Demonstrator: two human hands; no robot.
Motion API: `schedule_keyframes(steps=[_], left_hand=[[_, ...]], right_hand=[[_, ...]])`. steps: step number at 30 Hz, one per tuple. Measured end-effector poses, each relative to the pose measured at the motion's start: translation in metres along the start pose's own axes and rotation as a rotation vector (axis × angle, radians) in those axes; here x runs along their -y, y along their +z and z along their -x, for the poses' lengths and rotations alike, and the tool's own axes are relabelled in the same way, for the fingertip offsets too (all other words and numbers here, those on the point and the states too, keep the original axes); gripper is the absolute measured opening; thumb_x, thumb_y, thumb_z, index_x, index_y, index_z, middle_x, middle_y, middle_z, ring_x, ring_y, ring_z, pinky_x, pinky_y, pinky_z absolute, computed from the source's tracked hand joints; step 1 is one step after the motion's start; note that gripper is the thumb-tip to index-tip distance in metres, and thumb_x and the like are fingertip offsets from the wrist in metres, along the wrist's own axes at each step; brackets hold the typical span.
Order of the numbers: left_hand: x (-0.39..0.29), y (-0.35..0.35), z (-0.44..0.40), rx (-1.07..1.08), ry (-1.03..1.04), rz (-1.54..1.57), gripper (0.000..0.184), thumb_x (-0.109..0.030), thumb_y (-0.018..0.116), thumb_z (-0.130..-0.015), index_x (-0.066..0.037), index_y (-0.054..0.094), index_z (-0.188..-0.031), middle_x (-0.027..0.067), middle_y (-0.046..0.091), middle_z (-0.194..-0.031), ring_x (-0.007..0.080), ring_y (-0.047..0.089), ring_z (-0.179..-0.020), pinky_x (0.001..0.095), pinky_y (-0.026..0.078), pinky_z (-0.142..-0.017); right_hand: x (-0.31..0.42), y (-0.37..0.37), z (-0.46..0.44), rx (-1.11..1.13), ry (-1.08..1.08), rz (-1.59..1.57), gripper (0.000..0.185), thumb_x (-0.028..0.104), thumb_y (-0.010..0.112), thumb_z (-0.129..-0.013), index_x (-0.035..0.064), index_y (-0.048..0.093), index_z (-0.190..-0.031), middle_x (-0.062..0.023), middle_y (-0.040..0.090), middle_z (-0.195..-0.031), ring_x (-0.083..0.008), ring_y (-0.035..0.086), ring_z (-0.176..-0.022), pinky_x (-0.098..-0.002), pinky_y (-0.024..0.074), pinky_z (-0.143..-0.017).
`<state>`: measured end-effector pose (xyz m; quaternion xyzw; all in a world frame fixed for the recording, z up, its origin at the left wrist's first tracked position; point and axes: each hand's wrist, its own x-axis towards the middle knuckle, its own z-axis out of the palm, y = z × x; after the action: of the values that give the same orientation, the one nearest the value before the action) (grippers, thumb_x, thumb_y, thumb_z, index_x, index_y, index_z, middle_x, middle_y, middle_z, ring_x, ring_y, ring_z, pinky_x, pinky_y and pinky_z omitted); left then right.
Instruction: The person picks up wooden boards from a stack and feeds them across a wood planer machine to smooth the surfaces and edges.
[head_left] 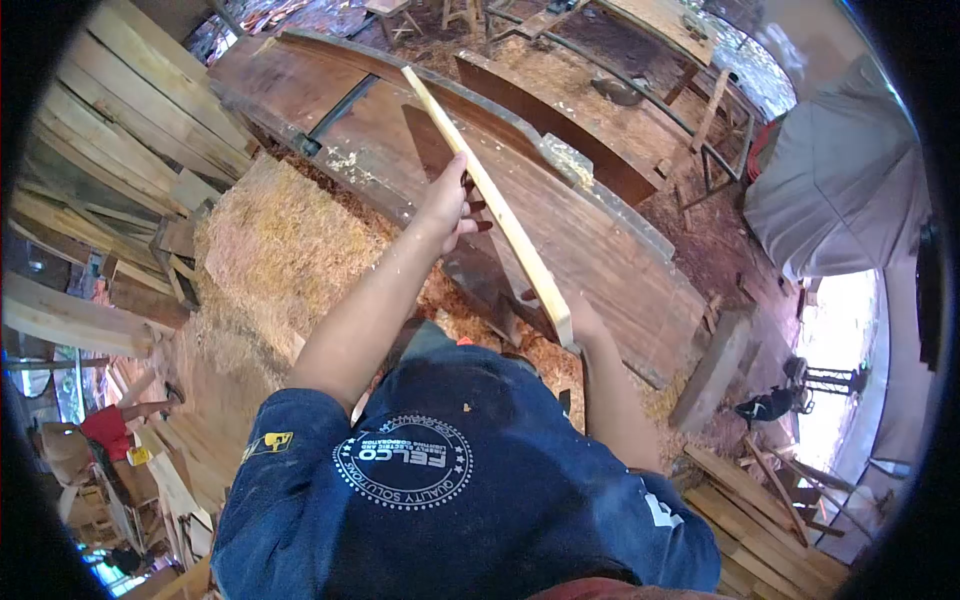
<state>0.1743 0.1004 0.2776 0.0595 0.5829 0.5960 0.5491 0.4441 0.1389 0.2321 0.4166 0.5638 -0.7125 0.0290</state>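
Observation:
A long wooden board (505,215) is held on edge above the workbench, its pale narrow edge facing up and its darker face turned down to the left. My left hand (452,205) grips it near the middle, thumb by the upper edge and fingers against the darker face. At the near end, my right hand (588,328) is closed on the board, with most of its fingers hidden behind the wood. Below lies the long brown wooden workbench (610,270), with a dark metal-edged slot (343,106) across its far left part.
A large heap of wood shavings (285,250) lies left of the bench. Planks (130,110) lean at the upper left, and more lumber (760,520) lies at the lower right. A grey cover (845,170) drapes something at right. Another person in red shorts (103,432) is at far left.

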Motion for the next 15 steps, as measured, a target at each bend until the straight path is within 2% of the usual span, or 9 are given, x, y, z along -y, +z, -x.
schedule_keyframes(steps=[2, 4, 7, 8, 10, 11, 12, 15], left_hand=[[0.007, -0.004, -0.010, 0.019, 0.008, 0.004, 0.056, -0.060, 0.041, -0.106, -0.009, 0.055, -0.126, 0.0085, 0.064, -0.117, 0.0254, 0.065, -0.102, 0.0504, 0.056, -0.088], [0.009, -0.003, -0.008, -0.012, 0.020, 0.008, 0.056, -0.056, 0.042, -0.108, -0.004, 0.056, -0.122, 0.0134, 0.066, -0.110, 0.0262, 0.070, -0.099, 0.0448, 0.060, -0.081], [0.014, -0.009, -0.013, -0.013, -0.021, -0.033, 0.054, -0.055, 0.043, -0.108, -0.005, 0.058, -0.119, 0.0125, 0.067, -0.109, 0.0256, 0.070, -0.096, 0.0446, 0.060, -0.081], [0.017, -0.013, -0.019, 0.002, -0.033, 0.026, 0.050, -0.050, 0.048, -0.107, -0.003, 0.058, -0.123, 0.0129, 0.069, -0.111, 0.0254, 0.070, -0.098, 0.0450, 0.059, -0.082], [0.034, -0.033, -0.046, -0.011, -0.026, -0.066, 0.047, -0.043, 0.054, -0.106, -0.002, 0.058, -0.127, 0.0137, 0.069, -0.113, 0.0253, 0.071, -0.099, 0.0442, 0.060, -0.082], [0.040, -0.041, -0.056, -0.014, -0.023, -0.112, 0.046, -0.040, 0.056, -0.105, -0.001, 0.058, -0.129, 0.0141, 0.070, -0.114, 0.0252, 0.071, -0.099, 0.0438, 0.060, -0.081], [0.042, -0.048, -0.060, -0.041, -0.083, -0.077, 0.041, -0.027, 0.061, -0.102, 0.001, 0.059, -0.131, 0.0142, 0.070, -0.119, 0.0256, 0.071, -0.102, 0.0433, 0.060, -0.086], [0.099, -0.084, -0.088, -0.070, -0.275, 0.007, 0.032, -0.019, 0.060, -0.101, 0.002, 0.063, -0.126, 0.0141, 0.071, -0.118, 0.0260, 0.071, -0.103, 0.0412, 0.061, -0.088]], right_hand=[[-0.012, -0.003, -0.003, -0.138, -0.036, 0.149, 0.049, 0.043, 0.055, -0.106, 0.0019, 0.070, -0.127, -0.0087, 0.072, -0.089, -0.0152, 0.065, -0.079, -0.0324, 0.0503, -0.069], [-0.073, -0.016, -0.033, -0.211, -0.077, 0.193, 0.064, 0.057, 0.045, -0.108, 0.0016, 0.072, -0.123, -0.0097, 0.074, -0.103, -0.0174, 0.063, -0.096, -0.0368, 0.0499, -0.085], [-0.065, -0.023, -0.027, -0.130, 0.029, 0.280, 0.062, 0.056, 0.046, -0.108, 0.0019, 0.070, -0.126, -0.0087, 0.074, -0.105, -0.0155, 0.062, -0.093, -0.0357, 0.0502, -0.084], [-0.069, -0.024, -0.027, -0.149, 0.030, 0.230, 0.058, 0.053, 0.047, -0.109, 0.0020, 0.069, -0.125, -0.0087, 0.074, -0.103, -0.0146, 0.063, -0.091, -0.0346, 0.0508, -0.081], [-0.087, -0.030, -0.023, -0.190, 0.032, 0.126, 0.052, 0.047, 0.047, -0.109, 0.0021, 0.069, -0.123, -0.0085, 0.073, -0.098, -0.0128, 0.063, -0.086, -0.0323, 0.0519, -0.076], [-0.102, -0.038, -0.022, -0.249, 0.054, -0.033, 0.047, 0.043, 0.049, -0.109, 0.0023, 0.068, -0.122, -0.0079, 0.072, -0.095, -0.0123, 0.063, -0.083, -0.0307, 0.0516, -0.073], [-0.122, -0.048, -0.021, -0.310, 0.076, -0.194, 0.041, 0.038, 0.050, -0.108, 0.0024, 0.068, -0.120, -0.0072, 0.071, -0.093, -0.0118, 0.063, -0.079, -0.0290, 0.0513, -0.069], [-0.180, -0.070, -0.012, -0.485, 0.017, -0.641, 0.028, 0.025, 0.054, -0.105, 0.0024, 0.067, -0.116, -0.0056, 0.068, -0.089, -0.0107, 0.062, -0.072, -0.0255, 0.0481, -0.059]])
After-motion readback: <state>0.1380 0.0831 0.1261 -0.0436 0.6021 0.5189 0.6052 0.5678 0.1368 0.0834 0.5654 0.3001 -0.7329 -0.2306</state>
